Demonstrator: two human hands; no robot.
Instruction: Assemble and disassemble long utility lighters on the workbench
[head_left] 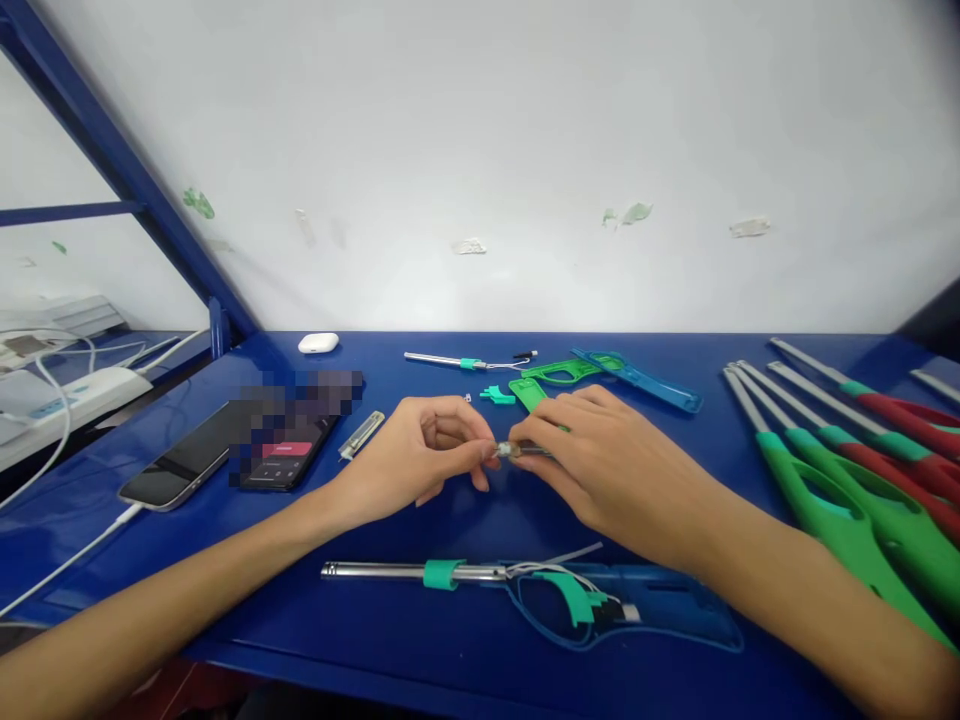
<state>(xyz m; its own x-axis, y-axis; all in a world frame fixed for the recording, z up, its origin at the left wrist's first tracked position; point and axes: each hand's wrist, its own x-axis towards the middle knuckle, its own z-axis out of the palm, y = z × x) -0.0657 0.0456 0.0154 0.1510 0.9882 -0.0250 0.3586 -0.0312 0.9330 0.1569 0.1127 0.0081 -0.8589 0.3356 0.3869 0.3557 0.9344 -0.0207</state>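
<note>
My left hand (435,445) is closed, thumb and fingertips pinched at the pale end of a small clear lighter gas tank (506,450). My right hand (607,450) grips the tank's body, mostly hidden under its fingers. In front of my hands lies a half-open gas lighter: a blue clear shell (675,605), a metal tube (375,570) with a green collar, white wires and a green trigger (574,597). Behind them are another tube with wires (442,360), a loose green trigger (497,396), a green shell half (559,372) and a blue shell half (652,382).
A similar clear tank (361,435) lies left of my left hand. Two phones, one charging (187,465) and one lit (289,450), and a white earbud case (319,343) are further left. Several green and red lighters (817,480) lie at right. A white wall rises behind.
</note>
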